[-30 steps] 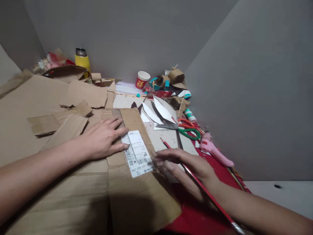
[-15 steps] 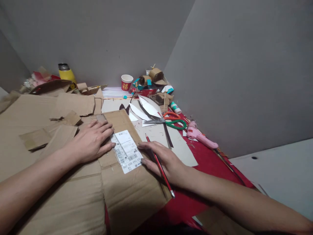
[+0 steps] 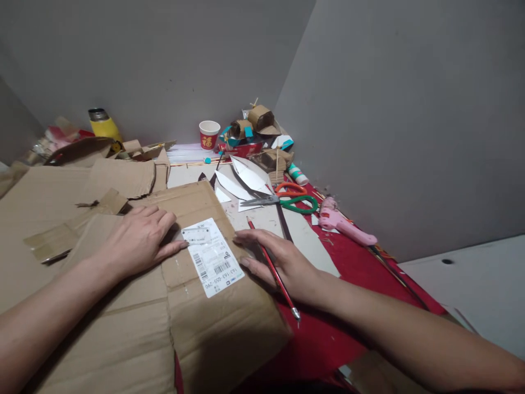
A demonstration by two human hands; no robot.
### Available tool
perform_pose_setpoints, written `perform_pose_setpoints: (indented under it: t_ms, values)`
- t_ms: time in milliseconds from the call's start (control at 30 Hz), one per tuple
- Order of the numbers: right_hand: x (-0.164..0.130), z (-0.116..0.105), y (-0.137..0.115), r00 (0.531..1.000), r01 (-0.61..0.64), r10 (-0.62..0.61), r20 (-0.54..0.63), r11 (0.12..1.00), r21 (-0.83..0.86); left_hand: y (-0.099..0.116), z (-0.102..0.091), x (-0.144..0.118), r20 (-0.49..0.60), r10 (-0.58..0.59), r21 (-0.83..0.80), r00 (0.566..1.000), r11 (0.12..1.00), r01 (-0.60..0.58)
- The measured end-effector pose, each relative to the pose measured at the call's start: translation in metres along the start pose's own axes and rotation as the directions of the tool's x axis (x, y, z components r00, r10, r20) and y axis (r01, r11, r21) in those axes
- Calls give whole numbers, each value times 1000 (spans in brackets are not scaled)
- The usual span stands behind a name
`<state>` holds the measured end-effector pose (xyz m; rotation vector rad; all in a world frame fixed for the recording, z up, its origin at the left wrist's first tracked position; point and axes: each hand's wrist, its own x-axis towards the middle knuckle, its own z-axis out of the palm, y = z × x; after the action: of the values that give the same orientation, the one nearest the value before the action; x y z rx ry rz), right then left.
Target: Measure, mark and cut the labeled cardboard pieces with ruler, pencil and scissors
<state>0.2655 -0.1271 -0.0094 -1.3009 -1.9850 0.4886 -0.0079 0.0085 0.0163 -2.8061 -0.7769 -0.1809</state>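
Note:
My left hand lies flat, fingers apart, on a large flattened cardboard sheet, just left of its white shipping label. My right hand rests palm down on the sheet's right edge. A red pencil is tucked between its fingers, tip pointing away from me. Red table covering shows under the right forearm.
Orange and green scissors and white paper cut-outs lie beyond the right hand. A pink glue gun sits by the right wall. Loose cardboard pieces, a yellow bottle, a red paper cup and cardboard models fill the back.
My right hand slid left onto the cardboard edge with the pencil. The left hand shifted slightly left of the label. The view has swung a little.

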Motion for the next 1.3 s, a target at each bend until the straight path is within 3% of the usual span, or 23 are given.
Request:
perform_pose_setpoints:
  t_ms: [167, 333, 500, 600, 700, 833, 1067, 1300]
  values:
    - [2, 2, -1, 1000, 26, -26, 4, 999, -29, 9, -4, -3, 81, -42, -23, 996, 999, 44]
    - [2, 1, 2, 999, 36, -36, -4, 998, -48, 18, -15, -8, 214, -156, -120, 964, 975, 185]
    - [2, 1, 7, 999, 41, -41, -12, 999, -33, 25, -21, -10, 241, -119, -275, 963, 943, 186]
    - [3, 0, 7, 999, 45, -45, -23, 999, -24, 30, -24, -12, 233, -145, -213, 961, 957, 197]
    - [4, -1, 6, 999, 42, -42, -21, 999, -26, 30, -30, -13, 299, -205, -125, 932, 960, 251]
    - [4, -2, 6, 1000, 18, -18, -19, 1000, -24, 26, -38, -11, 389, -185, -182, 902, 945, 272]
    - [4, -5, 10, 998, 12, -13, -64, 1000, -22, 29, -36, -13, 270, -149, -264, 951, 939, 221]
    - [4, -8, 7, 998, 26, -26, -62, 1000, -11, 71, -27, -26, 71, 15, -285, 997, 959, 6]
